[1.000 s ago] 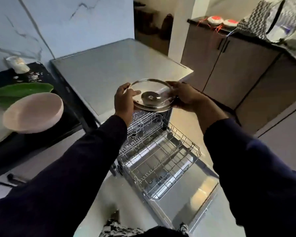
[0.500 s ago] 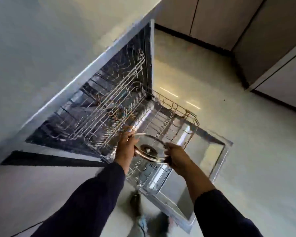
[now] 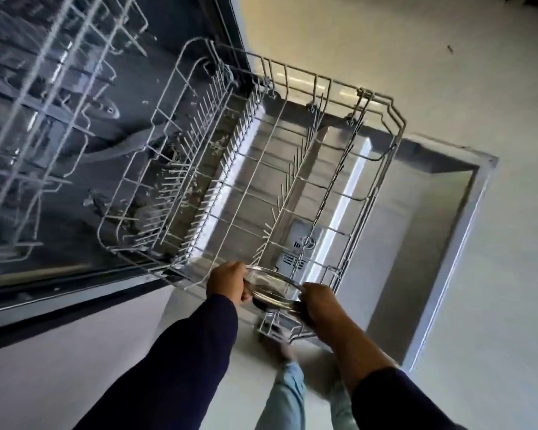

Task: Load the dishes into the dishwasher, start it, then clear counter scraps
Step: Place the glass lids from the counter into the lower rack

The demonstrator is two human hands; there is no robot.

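Observation:
Both my hands hold a round glass lid (image 3: pixel 272 288) with a metal rim, tilted on edge. My left hand (image 3: pixel 227 283) grips its left rim and my right hand (image 3: pixel 316 305) grips its right rim. The lid is at the near end of the lower wire rack (image 3: pixel 385 169), which is pulled out over the open dishwasher door (image 3: pixel 432 231). I see no dishes among the rack's tines. The lid's knob is hidden.
The upper rack (image 3: pixel 44 97) sits inside the dark tub at the left. The counter front (image 3: pixel 44 352) runs along the lower left. My legs and a foot (image 3: pixel 288 352) stand on the pale floor (image 3: pixel 448 57) beside the door.
I have bent down closer to the dishwasher. Both hands have lowered the lid from counter height to the near end of the lower rack and tipped it on edge.

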